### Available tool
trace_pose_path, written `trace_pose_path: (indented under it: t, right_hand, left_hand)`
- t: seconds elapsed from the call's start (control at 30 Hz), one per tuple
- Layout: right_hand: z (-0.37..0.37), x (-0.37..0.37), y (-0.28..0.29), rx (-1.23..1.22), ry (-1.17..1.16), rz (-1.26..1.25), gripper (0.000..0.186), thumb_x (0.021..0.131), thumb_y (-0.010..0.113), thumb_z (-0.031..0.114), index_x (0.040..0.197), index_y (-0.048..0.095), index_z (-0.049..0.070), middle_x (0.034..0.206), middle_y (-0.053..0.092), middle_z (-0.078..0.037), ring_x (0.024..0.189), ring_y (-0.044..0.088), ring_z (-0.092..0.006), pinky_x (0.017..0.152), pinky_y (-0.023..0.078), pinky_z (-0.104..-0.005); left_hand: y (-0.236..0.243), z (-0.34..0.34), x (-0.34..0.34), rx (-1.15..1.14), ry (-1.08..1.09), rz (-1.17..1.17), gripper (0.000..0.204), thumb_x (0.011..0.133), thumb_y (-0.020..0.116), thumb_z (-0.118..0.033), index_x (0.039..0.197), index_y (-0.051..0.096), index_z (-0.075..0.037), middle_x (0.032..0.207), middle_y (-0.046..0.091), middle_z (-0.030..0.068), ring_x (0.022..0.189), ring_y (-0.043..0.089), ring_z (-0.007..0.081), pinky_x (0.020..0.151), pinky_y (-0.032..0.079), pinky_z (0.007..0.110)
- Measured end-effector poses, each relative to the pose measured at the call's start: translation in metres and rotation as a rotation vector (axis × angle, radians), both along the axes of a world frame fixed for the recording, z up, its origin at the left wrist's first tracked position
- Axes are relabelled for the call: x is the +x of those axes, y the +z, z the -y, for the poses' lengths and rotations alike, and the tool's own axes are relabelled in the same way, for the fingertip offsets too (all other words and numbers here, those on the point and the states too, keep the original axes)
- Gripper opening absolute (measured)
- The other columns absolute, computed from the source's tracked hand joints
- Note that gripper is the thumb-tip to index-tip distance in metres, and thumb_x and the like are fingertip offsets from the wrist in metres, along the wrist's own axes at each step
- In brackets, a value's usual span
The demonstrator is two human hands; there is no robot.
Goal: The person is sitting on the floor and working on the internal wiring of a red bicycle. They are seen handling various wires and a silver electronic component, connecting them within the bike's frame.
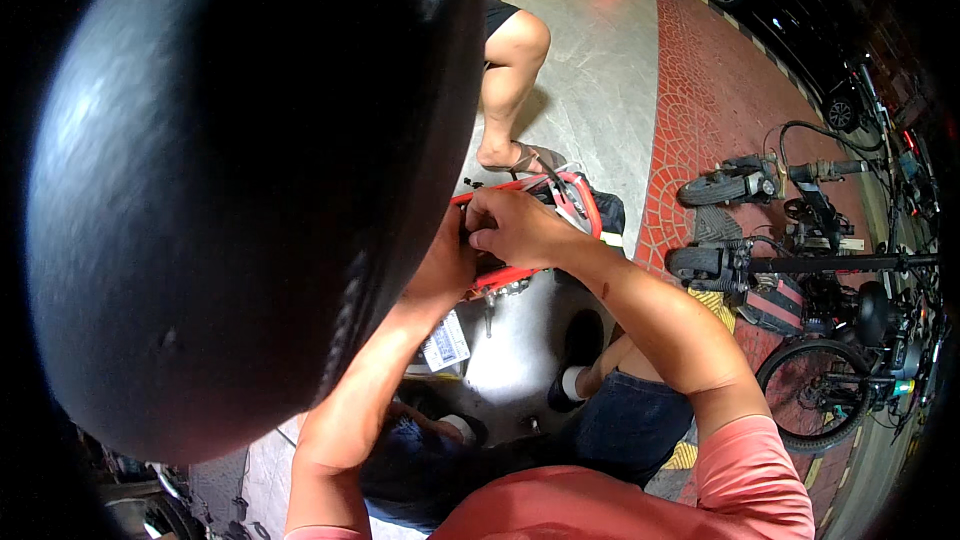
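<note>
A large black padded seat [220,190] fills the left of the head view, very close. Beyond its right edge is a red frame [590,205] of what looks like a two-wheeler, with black parts inside. My right hand [510,230] is at that frame, fingers curled; what they grip, if anything, is hidden. Just left of it, my left hand [440,250] reaches in behind the seat's edge, its fingers out of sight. A white printed card or label [446,340] lies below the frame, beside a metal part hanging down.
Another person's bare leg and sandalled foot [515,155] are just beyond the frame. Several scooters and bikes [815,265] crowd the right side on red paving [670,30], with a black car [750,0] behind. My legs [620,420] are below.
</note>
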State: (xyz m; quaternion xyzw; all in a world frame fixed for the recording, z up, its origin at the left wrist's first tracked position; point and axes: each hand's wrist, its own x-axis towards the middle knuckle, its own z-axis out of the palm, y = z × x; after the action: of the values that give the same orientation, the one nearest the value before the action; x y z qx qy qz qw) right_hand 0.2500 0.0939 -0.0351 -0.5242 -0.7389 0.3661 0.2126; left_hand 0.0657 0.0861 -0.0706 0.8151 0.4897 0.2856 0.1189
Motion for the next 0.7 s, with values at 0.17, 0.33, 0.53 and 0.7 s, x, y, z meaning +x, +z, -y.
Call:
trace_pose_path:
  t: [0.17, 0.33, 0.53, 0.7]
  right_hand:
    - [-0.004, 0.002, -0.008, -0.01, -0.045, -0.043, 0.027, 0.09, 0.073, 0.023, 0.107, 0.076, 0.002, 0.095, 0.077, -0.02, 0.094, 0.075, -0.0356, 0.085, 0.057, -0.0452]
    - [-0.014, 0.003, -0.004, -0.129, -0.041, 0.077, 0.03, 0.091, 0.073, 0.03, 0.102, 0.08, 0.003, 0.087, 0.077, -0.02, 0.084, 0.075, -0.0322, 0.08, 0.058, -0.0444]
    - [-0.021, 0.004, -0.008, -0.167, 0.017, 0.079, 0.031, 0.092, 0.075, 0.031, 0.102, 0.079, 0.003, 0.083, 0.076, -0.019, 0.079, 0.075, -0.0291, 0.075, 0.057, -0.0447]
    - [-0.015, 0.003, -0.011, -0.04, -0.053, -0.07, 0.023, 0.09, 0.076, 0.024, 0.097, 0.078, 0.002, 0.08, 0.074, -0.016, 0.076, 0.072, -0.0299, 0.073, 0.055, -0.0436]
  left_hand:
    - [-0.002, 0.001, 0.001, 0.035, -0.009, 0.121, 0.025, 0.084, 0.068, -0.003, 0.108, 0.059, -0.006, 0.092, 0.073, 0.0219, 0.089, 0.071, 0.0469, 0.075, 0.055, 0.057]
    - [-0.011, 0.003, -0.004, 0.019, -0.059, 0.151, 0.032, 0.083, 0.066, 0.001, 0.114, 0.059, -0.004, 0.102, 0.072, 0.0238, 0.097, 0.071, 0.0455, 0.081, 0.056, 0.054]
    - [-0.004, 0.008, -0.01, -0.221, -0.168, 0.448, 0.037, 0.087, 0.062, 0.006, 0.122, 0.059, -0.002, 0.107, 0.071, 0.0174, 0.104, 0.072, 0.0317, 0.093, 0.055, 0.043]
    - [-0.014, 0.004, -0.019, -0.237, -0.209, 0.567, 0.033, 0.09, 0.063, 0.008, 0.122, 0.059, -0.001, 0.109, 0.069, 0.0077, 0.106, 0.065, 0.0183, 0.096, 0.052, 0.036]
